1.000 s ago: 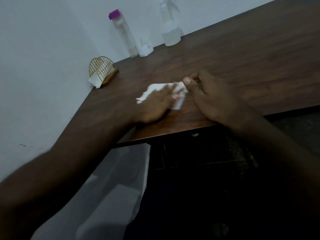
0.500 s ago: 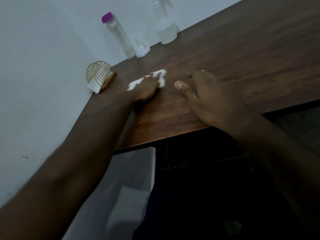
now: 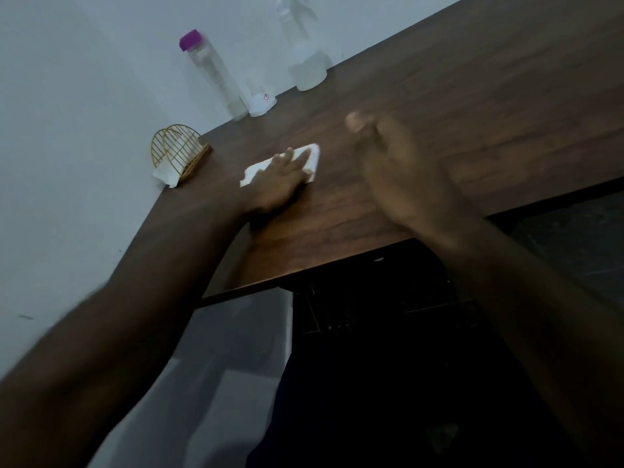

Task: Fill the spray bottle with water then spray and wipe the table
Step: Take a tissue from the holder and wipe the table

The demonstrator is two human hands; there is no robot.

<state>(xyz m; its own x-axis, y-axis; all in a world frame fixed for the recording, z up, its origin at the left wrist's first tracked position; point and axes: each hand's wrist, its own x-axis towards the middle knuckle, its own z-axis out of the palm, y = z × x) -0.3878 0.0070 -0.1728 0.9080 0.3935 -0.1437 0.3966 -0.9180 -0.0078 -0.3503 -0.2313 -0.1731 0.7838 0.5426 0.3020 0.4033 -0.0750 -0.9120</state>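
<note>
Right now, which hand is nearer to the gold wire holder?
Left. The left hand presses the tissue right of the gold wire holder; the right hand is farther right.

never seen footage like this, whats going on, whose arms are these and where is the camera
No machine here: a person wears a camera on the head, looking down at their own arms. The left hand presses straight fingers on a white tissue on the brown table, as if wiping. The right hand, blurred, is over the table and seems empty. By the wall stand a spray bottle, a purple-capped bottle, a small white cap and a gold wire holder.
</note>
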